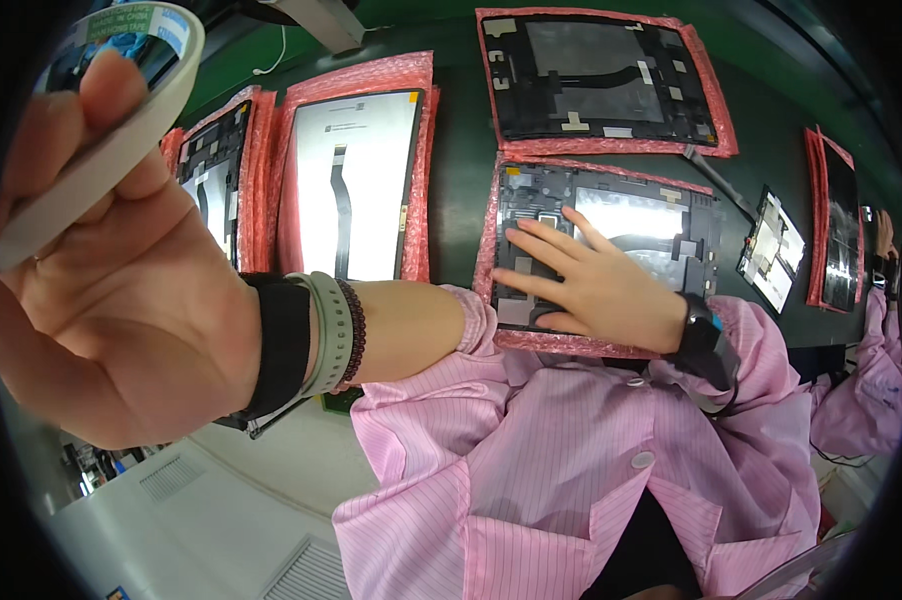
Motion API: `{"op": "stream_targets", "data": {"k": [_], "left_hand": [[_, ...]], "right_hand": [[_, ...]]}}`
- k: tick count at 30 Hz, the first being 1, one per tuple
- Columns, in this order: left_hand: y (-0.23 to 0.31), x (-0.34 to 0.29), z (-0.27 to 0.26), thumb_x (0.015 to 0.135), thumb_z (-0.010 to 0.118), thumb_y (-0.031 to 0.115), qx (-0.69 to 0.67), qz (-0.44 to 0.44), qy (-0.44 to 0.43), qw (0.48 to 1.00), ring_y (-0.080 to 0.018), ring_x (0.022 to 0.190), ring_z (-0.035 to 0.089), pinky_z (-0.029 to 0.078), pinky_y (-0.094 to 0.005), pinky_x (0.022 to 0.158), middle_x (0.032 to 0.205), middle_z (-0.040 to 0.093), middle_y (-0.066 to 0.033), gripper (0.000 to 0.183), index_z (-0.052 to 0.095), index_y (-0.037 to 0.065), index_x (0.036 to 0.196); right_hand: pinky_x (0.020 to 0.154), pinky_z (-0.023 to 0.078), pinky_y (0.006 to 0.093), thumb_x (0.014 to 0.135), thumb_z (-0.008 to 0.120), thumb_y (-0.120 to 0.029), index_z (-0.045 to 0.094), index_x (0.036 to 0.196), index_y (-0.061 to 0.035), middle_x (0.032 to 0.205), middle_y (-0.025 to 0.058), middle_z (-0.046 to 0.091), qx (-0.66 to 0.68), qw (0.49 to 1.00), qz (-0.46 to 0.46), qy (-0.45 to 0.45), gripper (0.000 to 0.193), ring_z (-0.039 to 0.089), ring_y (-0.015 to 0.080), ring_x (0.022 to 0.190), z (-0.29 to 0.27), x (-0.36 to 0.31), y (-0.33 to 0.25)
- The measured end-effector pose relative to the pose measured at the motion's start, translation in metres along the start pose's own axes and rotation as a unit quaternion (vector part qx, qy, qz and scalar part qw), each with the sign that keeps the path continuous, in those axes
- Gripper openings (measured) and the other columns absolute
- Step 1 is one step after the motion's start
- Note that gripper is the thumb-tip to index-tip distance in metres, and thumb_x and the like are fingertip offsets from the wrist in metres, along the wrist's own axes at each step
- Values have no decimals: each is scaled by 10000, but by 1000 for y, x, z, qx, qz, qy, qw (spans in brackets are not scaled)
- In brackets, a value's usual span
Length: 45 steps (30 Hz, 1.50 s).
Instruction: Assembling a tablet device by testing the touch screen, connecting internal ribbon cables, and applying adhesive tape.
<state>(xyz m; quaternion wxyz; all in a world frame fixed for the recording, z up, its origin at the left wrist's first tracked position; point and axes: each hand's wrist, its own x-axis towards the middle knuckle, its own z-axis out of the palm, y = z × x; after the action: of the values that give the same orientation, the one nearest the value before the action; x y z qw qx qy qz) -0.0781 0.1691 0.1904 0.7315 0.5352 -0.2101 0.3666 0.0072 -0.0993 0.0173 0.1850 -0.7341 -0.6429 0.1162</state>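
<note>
Green counter (pixel 461 170) laid with opened tablets on pink bubble wrap.

Left hand (pixel 111 290), raised close to the camera, is closed around a roll of pale tape (pixel 101 140), thumb over its rim. Right hand (pixel 591 285) lies open and flat, fingers spread, on the dark inner frame of the nearest opened tablet (pixel 611 245), which rests on its pink wrap just ahead of the pink-striped sleeves.
</note>
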Motion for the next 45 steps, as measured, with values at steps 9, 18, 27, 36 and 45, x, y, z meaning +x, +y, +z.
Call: {"op": "stream_targets", "data": {"k": [9, 18, 27, 36, 45], "left_hand": [[-13, 7, 3, 833, 474, 300, -15, 31, 46, 998, -432, 1053, 525, 316, -474, 1028, 1050, 551, -323, 465, 559, -112, 1032], [-65, 22, 6, 865, 372, 59, 182, 9, -153, 971, -369, 982, 581, 440, -409, 892, 1048, 559, -280, 352, 436, -80, 1182], [-93, 30, 103, 840, 456, 40, 271, -295, -294, 868, -382, 771, 610, 464, -401, 668, 804, 600, -227, 262, 371, 27, 1088], [-148, 10, 119, 785, 546, -53, 364, -108, -360, 852, -243, 827, 614, 463, -301, 728, 869, 594, -139, 335, 449, -15, 1104], [-150, 9, 133, 836, 474, -57, 20, -266, -366, 892, -220, 836, 612, 479, -335, 779, 926, 585, -153, 297, 445, -101, 1128]], "right_hand": [[1036, 228, 515, 752, 638, -319, 500, 1236, -201, 1233, 113, 458, -40, 997, 21, 57, 518, 368, 262, 1229, 9, 6, -7], [882, 398, 384, 807, 559, -68, 528, 1116, -27, 1095, 162, 519, 60, 986, -1, 154, 313, 500, 318, 1048, -92, 3, 29], [886, 415, 347, 886, 472, -445, 371, 1230, 80, 1061, 175, 547, 188, 911, -79, 359, 636, 536, 234, 1021, -151, 4, 30], [883, 410, 292, 855, 500, -56, 467, 1165, 46, 1126, 138, 543, 354, 815, 84, 450, 328, 521, 178, 1037, -152, -3, 32], [703, 440, 232, 883, 514, -153, 521, 1133, 21, 864, 75, 613, 456, 806, 66, 372, 304, 571, 104, 801, -172, -35, 36]]}}
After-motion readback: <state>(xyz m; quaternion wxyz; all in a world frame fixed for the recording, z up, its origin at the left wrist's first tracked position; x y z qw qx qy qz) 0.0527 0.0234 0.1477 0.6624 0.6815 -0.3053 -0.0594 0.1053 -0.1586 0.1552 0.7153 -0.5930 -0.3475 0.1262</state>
